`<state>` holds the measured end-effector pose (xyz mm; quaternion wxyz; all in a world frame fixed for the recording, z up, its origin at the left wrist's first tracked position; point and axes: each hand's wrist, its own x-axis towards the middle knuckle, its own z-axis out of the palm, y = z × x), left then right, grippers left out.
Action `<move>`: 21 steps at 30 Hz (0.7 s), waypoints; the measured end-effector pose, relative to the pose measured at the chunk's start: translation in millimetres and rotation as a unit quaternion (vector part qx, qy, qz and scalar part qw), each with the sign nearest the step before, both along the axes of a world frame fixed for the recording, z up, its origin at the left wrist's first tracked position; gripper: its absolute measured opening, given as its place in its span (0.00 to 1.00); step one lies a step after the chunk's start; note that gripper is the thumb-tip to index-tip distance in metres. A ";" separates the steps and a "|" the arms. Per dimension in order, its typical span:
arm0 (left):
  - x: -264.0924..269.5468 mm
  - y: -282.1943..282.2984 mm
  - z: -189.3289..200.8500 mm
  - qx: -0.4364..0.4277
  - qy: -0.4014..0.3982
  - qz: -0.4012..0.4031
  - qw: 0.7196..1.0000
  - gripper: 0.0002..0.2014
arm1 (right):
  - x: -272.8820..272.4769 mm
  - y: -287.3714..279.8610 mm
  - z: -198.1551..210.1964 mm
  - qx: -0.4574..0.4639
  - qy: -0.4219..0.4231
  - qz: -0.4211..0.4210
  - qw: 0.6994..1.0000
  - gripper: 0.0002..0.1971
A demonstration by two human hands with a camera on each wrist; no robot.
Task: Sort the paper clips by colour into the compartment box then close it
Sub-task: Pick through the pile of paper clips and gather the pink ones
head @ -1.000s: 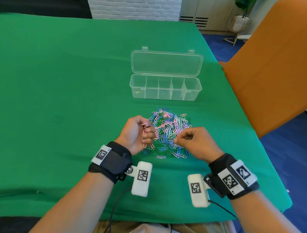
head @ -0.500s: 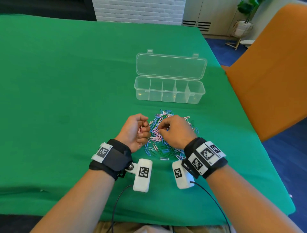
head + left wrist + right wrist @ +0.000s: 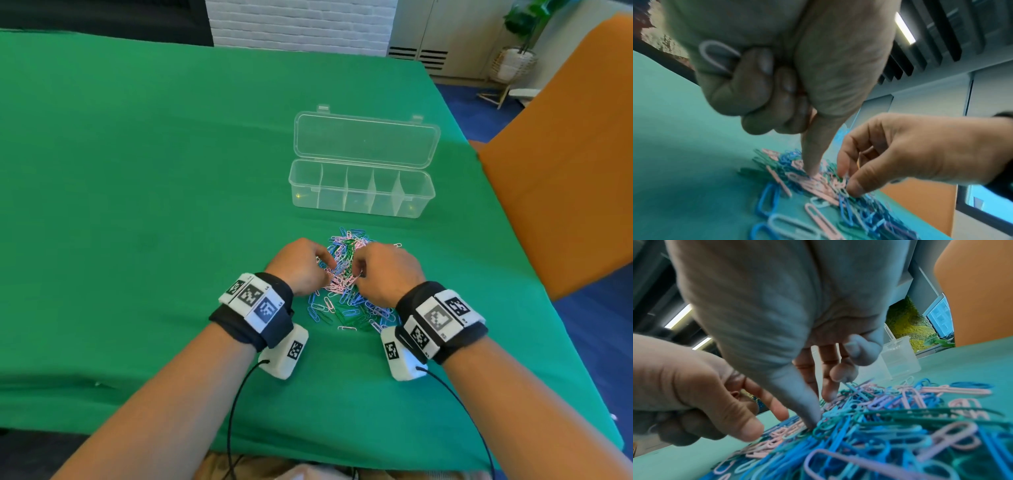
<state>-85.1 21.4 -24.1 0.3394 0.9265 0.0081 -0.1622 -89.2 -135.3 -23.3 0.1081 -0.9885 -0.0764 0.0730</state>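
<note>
A: From the head view?
B: Both hands are down in the clips (image 3: 346, 274) on the bench (image 3: 137, 205); the box (image 3: 361, 188) stands open beyond them.

A: Left wrist?
B: The left hand (image 3: 777, 68) is curled round a pale clip (image 3: 715, 53), with its forefinger touching the heap.

A: Right wrist?
B: The right hand (image 3: 797, 331) pinches at clips with thumb and fingertips.

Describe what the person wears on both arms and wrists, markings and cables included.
Both forearms are bare, with no sleeves. The left wrist and the right wrist each carry a black wrist band with white panels printed with black-and-white square code markers. A white camera block with its own marker hangs under each wrist, trailing a thin black cable.
</note>
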 end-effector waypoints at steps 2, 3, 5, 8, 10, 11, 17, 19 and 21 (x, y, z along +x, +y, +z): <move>2.7 -3.4 -1.2 0.039 0.004 -0.013 0.999 0.10 | -1.5 -0.7 1.7 -0.001 0.001 0.013 1.000 0.10; 4.0 -4.1 -2.2 0.050 0.004 -0.016 0.999 0.10 | -2.0 -1.4 2.2 -0.005 0.005 0.020 1.000 0.12; 6.5 -3.6 -3.6 0.061 -0.001 -0.026 0.998 0.08 | -2.8 -4.0 5.1 -0.016 0.013 0.025 0.999 0.14; 7.0 1.7 -6.4 0.054 0.000 -0.024 0.998 0.04 | -2.0 -8.5 8.8 -0.029 0.036 0.021 0.999 0.14; 7.4 6.7 -8.0 0.031 0.005 -0.013 0.999 0.04 | 0.4 -7.9 11.2 -0.016 0.046 0.014 0.999 0.13; 7.5 8.7 -8.4 0.019 0.010 -0.009 1.000 0.05 | 2.2 -6.6 11.9 -0.001 0.040 0.009 0.999 0.12; 5.8 18.2 -10.4 -0.005 0.011 0.030 0.999 0.06 | 7.1 8.7 6.6 0.058 0.009 0.011 0.998 0.06; 6.9 22.1 -12.8 -0.004 0.008 0.048 0.999 0.08 | 9.6 11.0 3.4 0.069 0.009 0.015 0.997 0.05; 8.3 24.4 -14.1 -0.004 0.007 0.064 0.998 0.06 | 11.4 13.6 1.1 0.066 0.018 0.033 0.997 0.04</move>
